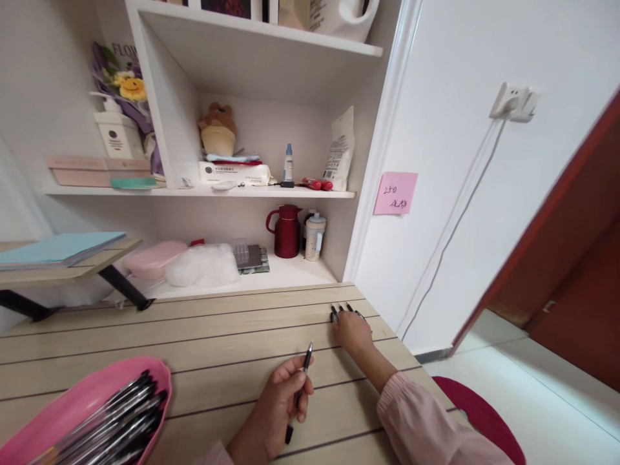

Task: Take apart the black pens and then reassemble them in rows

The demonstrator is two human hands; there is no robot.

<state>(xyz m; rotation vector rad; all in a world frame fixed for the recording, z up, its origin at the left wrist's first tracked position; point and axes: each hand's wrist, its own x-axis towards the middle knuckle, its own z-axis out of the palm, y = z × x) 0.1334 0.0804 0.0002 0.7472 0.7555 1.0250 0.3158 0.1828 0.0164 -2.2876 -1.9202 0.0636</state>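
My left hand [279, 403] is closed around a black pen [301, 387] near the front of the wooden desk [203, 342]; the pen's tip points up and away from me. My right hand [352, 330], in a pink sleeve, lies on the desk near its right edge with the fingers stretched forward and the dark nails showing. It rests on something small and dark that I cannot make out. A pink bowl [62, 400] full of several black pens [116, 423] sits at the front left corner.
Behind the desk stand white shelves [271, 191] with a red jug [287, 231], a white cup [314, 236], a plush bear, bottles and boxes. A raised stand [62, 261] with blue folders is at the left. A pink note [395, 192] and a cable hang on the right wall.
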